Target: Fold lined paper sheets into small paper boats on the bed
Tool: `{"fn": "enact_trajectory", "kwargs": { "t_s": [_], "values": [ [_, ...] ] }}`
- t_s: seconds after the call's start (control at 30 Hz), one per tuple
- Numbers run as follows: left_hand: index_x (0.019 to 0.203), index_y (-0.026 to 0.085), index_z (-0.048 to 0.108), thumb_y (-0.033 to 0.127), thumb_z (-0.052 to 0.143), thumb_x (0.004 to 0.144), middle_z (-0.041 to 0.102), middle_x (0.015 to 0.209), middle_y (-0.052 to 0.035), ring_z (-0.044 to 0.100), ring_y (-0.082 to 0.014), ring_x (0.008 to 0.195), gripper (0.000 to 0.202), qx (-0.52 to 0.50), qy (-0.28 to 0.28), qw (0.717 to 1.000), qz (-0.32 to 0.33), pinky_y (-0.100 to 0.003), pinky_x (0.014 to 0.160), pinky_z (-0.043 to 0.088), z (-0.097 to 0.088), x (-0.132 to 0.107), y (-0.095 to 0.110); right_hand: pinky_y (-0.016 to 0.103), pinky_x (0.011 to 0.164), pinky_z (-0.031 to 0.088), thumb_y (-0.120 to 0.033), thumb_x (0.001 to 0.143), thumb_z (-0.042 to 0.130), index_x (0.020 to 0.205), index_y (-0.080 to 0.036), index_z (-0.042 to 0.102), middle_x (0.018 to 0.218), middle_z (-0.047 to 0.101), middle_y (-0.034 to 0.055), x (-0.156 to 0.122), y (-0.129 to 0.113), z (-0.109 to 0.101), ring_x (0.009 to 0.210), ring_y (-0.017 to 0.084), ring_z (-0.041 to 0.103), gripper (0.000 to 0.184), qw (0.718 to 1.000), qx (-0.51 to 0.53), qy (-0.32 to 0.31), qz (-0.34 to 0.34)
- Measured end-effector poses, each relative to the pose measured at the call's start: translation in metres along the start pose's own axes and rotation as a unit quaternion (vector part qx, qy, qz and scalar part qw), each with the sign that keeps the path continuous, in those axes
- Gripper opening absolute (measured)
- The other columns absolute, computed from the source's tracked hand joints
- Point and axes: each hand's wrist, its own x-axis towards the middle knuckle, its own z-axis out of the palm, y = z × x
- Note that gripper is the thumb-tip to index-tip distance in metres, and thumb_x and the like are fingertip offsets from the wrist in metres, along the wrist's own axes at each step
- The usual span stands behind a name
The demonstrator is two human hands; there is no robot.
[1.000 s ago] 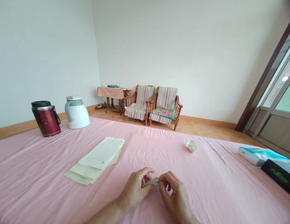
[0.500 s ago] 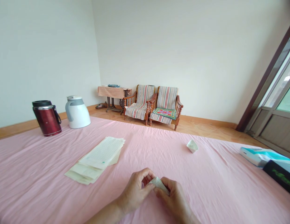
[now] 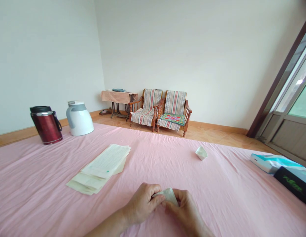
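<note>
Between my two hands is a small piece of folded paper (image 3: 169,195), pale green-white, held just above the pink cloth (image 3: 153,164). My left hand (image 3: 143,201) pinches its left side, thumb on top and fingers curled behind. On its right side my right hand (image 3: 183,205) grips it with thumb and bent fingers; part of the paper is hidden by both hands. A folded paper boat (image 3: 201,153) sits on the cloth farther off to the right. To the left lies a stack of lined paper sheets (image 3: 101,169), slightly fanned.
A red thermos jar (image 3: 46,126) and a white-grey jug (image 3: 81,120) stand at the far left. At the right edge lie a blue-and-white packet (image 3: 273,163) and a black case (image 3: 292,184). Two wooden armchairs (image 3: 171,110) are against the far wall.
My left fingers have closed down from a raised, arched pose onto the folded paper, and more of the paper's face shows. The whole view has shifted slightly.
</note>
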Motion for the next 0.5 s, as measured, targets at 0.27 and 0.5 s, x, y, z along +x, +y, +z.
{"fn": "enact_trajectory", "kwargs": {
  "t_s": [0.27,0.5],
  "values": [
    [0.067,0.016,0.055,0.041,0.046,0.090,0.055,0.051,0.0030,0.053,-0.0109,0.048,0.035,-0.029,-0.049,0.998,-0.039,-0.017,0.050,0.036,-0.003,0.002,0.002,0.020,0.047,0.033,-0.032,0.076,0.052,0.059,-0.017,0.061,0.054,0.061,0.0001,-0.007,-0.012,-0.010,0.046,0.010,0.046,0.025,0.999,-0.019,-0.011,0.048],
    [0.065,0.016,0.056,0.036,0.046,0.088,0.057,0.050,0.0025,0.058,-0.0126,0.049,0.032,-0.017,-0.053,0.997,-0.061,-0.018,0.052,0.041,-0.001,0.004,0.006,0.020,0.042,0.030,-0.029,0.074,0.052,0.057,-0.020,0.053,0.046,0.062,0.0013,-0.013,0.005,-0.016,0.041,0.011,0.049,0.020,0.995,-0.035,0.027,0.092]
  ]
}}
